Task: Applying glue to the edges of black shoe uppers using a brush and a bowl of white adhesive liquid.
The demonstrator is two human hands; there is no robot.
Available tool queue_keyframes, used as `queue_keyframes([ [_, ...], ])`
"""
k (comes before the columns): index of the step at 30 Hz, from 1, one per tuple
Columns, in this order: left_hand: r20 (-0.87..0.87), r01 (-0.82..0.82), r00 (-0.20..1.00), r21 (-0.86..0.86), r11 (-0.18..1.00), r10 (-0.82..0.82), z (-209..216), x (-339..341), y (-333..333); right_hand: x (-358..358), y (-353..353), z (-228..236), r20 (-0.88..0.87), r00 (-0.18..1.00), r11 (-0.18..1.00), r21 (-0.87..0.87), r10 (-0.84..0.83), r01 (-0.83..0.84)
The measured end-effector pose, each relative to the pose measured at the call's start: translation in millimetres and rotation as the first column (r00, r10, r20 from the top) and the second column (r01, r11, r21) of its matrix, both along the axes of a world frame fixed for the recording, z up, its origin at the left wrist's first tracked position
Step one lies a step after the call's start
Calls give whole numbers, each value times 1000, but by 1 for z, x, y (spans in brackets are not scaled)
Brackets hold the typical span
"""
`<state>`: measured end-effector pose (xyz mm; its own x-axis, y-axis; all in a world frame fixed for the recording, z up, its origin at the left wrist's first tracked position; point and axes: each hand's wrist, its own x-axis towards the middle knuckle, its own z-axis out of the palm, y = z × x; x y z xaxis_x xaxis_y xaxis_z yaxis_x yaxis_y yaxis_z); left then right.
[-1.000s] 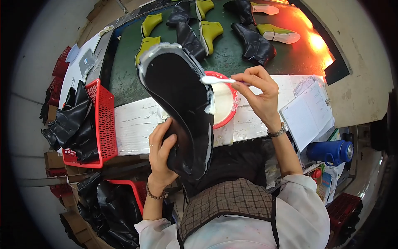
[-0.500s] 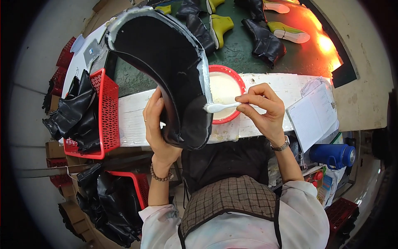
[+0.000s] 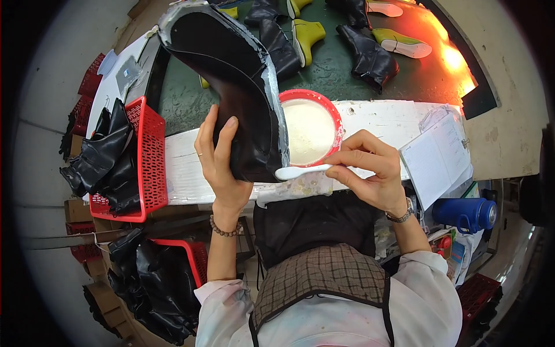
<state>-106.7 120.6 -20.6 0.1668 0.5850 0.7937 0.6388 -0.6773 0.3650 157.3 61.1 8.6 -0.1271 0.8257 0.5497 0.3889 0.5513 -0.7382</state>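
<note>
pinched between the thumb and fingers of my right hand, a slim white tool lies almost level, its flat head at the bottom edge of a black boot upper; my left hand is curled around the upper's left side near its lower end, fingertips pressed on the dark material, so the piece is raised in front of me and tilted, its broad end leaning up and to the left; a whitish coating runs along its right edge and around the top; just behind and right of it sits a red-rimmed bowl of creamy white paste, on a white work surface; off to my left, black boots are heaped in a red basket; beyond, yellow-green lasts and more dark footwear lie on a green tabletop, orange light glowing at its right; near my right wrist are a notebook and a blue bottle.
</note>
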Motion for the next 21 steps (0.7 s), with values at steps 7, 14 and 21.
queue_keyframes([
  [7, 342, 110, 940, -348, 931, 17, -31, -49, -26, 18, 22, -22, 42, 989, 964, -221, -139, 145],
  [14, 663, 540, 746, -656, 527, 62, -40, -141, -60, 45, 54, -69, 588, 739, 927, 54, -330, 371],
  [21, 941, 912, 337, -338, 233, 46, -71, -169, -67, 49, 55, -52, 92, 981, 955, -230, -170, 187],
])
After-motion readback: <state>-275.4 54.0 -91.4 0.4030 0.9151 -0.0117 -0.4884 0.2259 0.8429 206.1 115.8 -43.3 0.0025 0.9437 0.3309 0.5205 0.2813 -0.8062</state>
